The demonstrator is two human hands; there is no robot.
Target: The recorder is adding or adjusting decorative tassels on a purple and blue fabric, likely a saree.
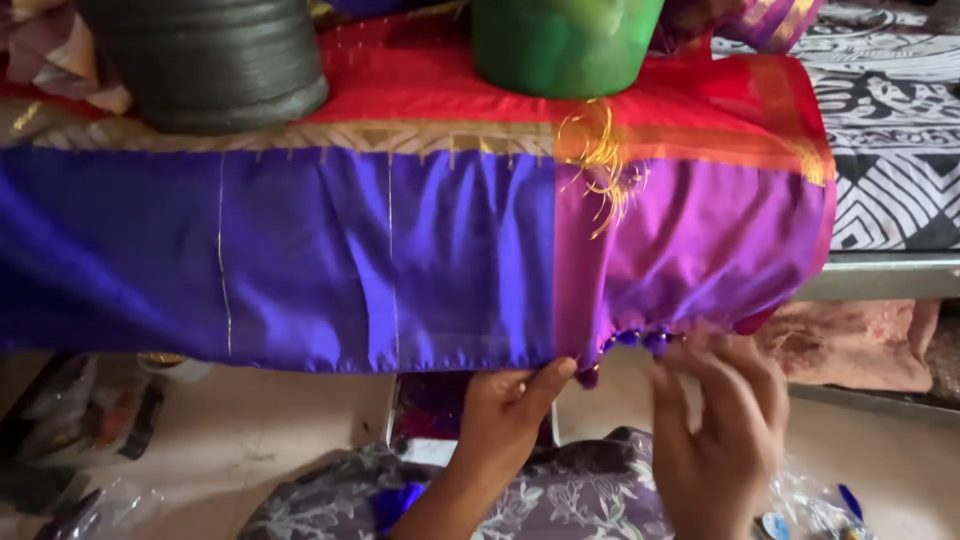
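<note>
Two hands at silk cloth hem

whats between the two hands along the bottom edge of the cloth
In the head view, small purple tassel beads hang from the hem of the silk cloth between the left hand and the right hand.

Patterned bed, silk cloth draped over, two pots on top

Pale tiled floor; black-and-white patterned bedsheet at right, daylit.
</note>
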